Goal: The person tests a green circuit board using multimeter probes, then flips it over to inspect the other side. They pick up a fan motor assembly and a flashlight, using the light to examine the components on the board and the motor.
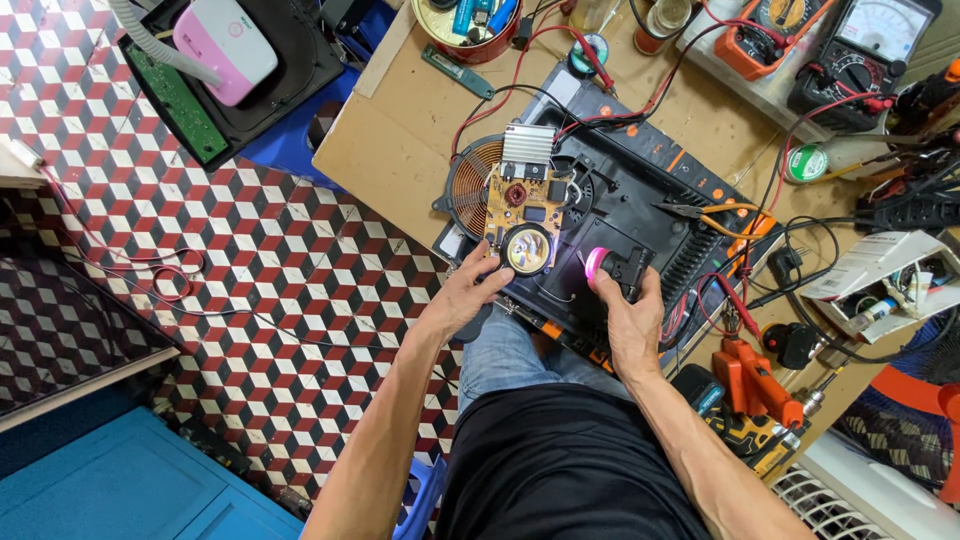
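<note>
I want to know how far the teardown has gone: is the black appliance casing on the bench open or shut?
Open: the black casing shows its copper coil and circuit board bare, no cover over them.
</note>
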